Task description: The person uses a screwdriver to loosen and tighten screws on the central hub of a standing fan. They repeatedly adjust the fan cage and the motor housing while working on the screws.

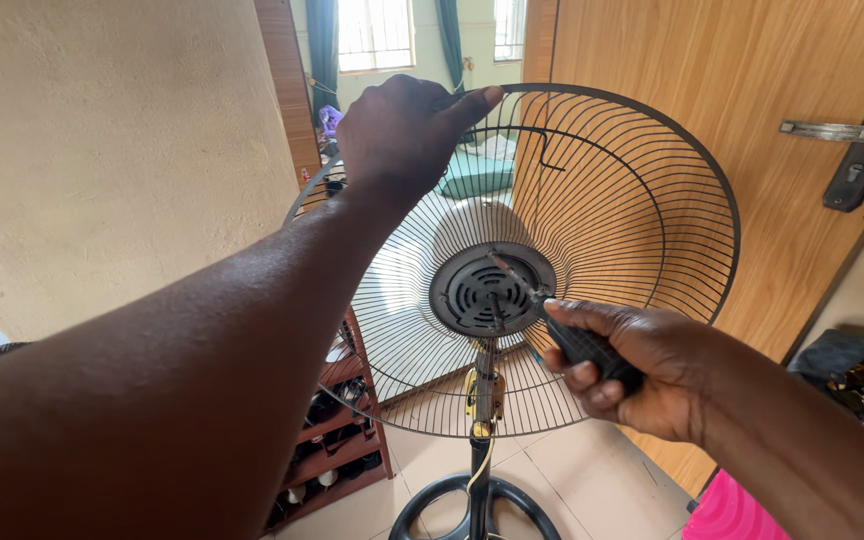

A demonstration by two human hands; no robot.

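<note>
- Screwdriver with a black handle (584, 345) sits clenched in my right hand (642, 370), its tip at the round grey motor hub (490, 290) of the black wire fan guard (642, 220).
- My left hand (402, 135) grips the guard's top rim.
- If that grip loosens, I judge the tip could slip off and jab through the wires.
- Beyond, the brown wooden shoe rack (337, 440) holds shoes; which pairs, I cannot tell.

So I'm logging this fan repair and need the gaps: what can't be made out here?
Head view only:
- Screwdriver tip: too small against the hub to see any screw.
- Fan base: cut off by the bottom edge.
- Grille rim under the left hand: hidden by it.
- Screwdriver handle: mostly wrapped by the right hand.
</note>
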